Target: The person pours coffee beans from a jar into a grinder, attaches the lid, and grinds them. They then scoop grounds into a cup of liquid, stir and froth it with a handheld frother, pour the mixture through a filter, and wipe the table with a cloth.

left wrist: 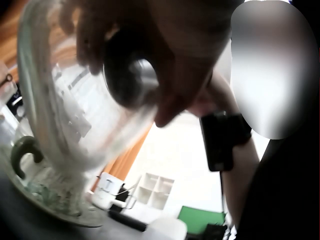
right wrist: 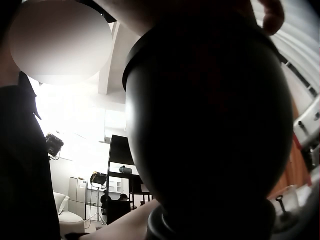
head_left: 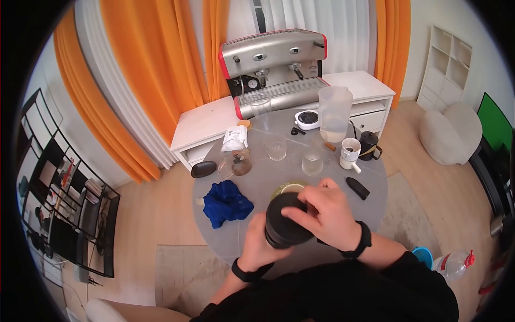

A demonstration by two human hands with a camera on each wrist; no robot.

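So the left hand has its fingers wrapped around the side of a black, rounded container with a flat circular top. The right hand grips it from above, thumb lying across the top and the other fingers bent over the far edge. Can't tell how tight either grip is, or whether the top is a separate lid. The container is between the hands, over the near part of the round grey table; no idea if there's anything in it.

My worry is slipping: smooth rounded sides, so if the right hand pushes or twists harder than the left one braces, it could skid or tip. If that top does come off, a sudden release could jerk the hands apart and spill whatever's inside.

Right beyond it is a shallow dish with a greenish patterned rim, so a drop could chip it. A bit further off, the clear glass tumbler might get knocked by a wide swing of the right hand, as might the black elongated object near that hand. The crumpled blue cloth is off to the left, less of a concern imo.
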